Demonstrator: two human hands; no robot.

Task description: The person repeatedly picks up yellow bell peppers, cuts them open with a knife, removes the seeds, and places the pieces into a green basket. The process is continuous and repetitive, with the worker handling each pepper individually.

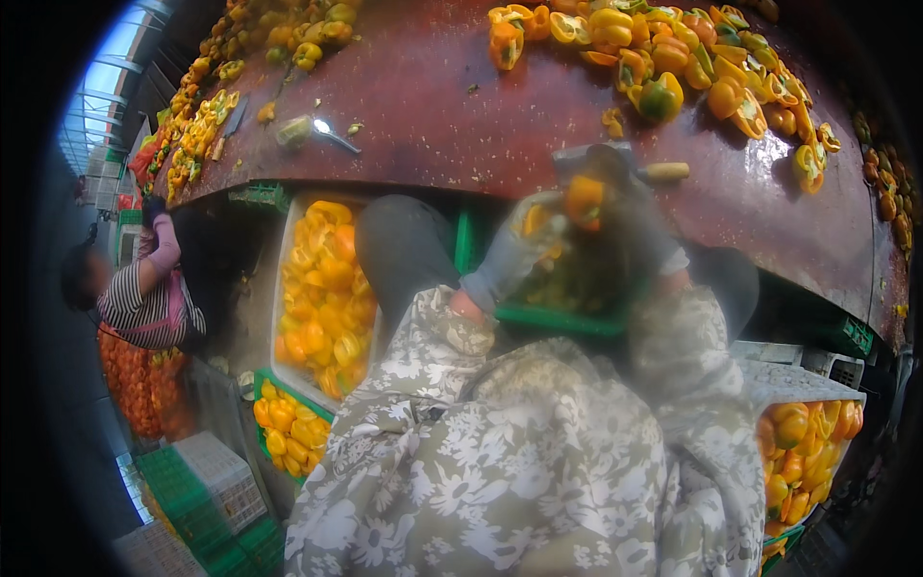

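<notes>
A dark-red tabletop (423, 106) curves ahead. The grey-gloved left hand (514, 240) clasps a yellow-orange pepper piece (535, 220); the blurred grey-gloved right hand (636, 207), an orange pepper (584, 201).

Shiny utensil (336, 137) on red tabletop (423, 120); co-worker in striped shirt (137, 315), left; green crate (171, 483) beside white crate (226, 478), lower left.

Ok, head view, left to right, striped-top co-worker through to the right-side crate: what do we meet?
Co-worker in striped top → white crate of yellow-orange peppers → gloved left hand → orange pepper piece → gloved right hand, blurred → right-side crate.
</notes>
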